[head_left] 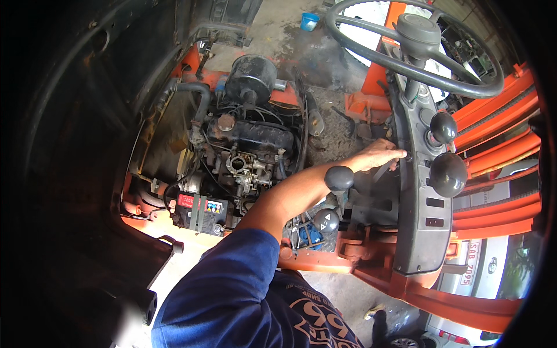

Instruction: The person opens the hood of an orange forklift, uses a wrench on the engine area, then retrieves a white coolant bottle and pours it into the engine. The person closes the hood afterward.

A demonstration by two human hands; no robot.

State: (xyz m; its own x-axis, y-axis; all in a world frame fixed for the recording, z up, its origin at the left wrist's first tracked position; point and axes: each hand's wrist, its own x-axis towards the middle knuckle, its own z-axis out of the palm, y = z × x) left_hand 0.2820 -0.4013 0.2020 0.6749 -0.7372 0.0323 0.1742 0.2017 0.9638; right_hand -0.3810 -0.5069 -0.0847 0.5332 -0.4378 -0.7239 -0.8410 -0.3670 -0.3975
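Observation:
My left arm reaches across from the lower edge in a navy sleeve. My left hand [383, 155] is at the side of the grey dashboard panel [422, 232], with its fingertips pinched against a small dark fitting I cannot make out. The black steering wheel [418, 66] stands above it. On the panel beyond the hand are two black ball-knob levers [444, 127]. A black knob lever [339, 178] rises in front of my forearm, with a second knob [326, 221] marked with arrows nearby. My right hand is out of view.
An exposed engine [249, 136] with a round black air cleaner [250, 78] lies to the left. Near it sits a battery [200, 211]. A dark raised cover [69, 145] fills the left side. Orange mast rails [493, 151] and a white vehicle [487, 278] are at right.

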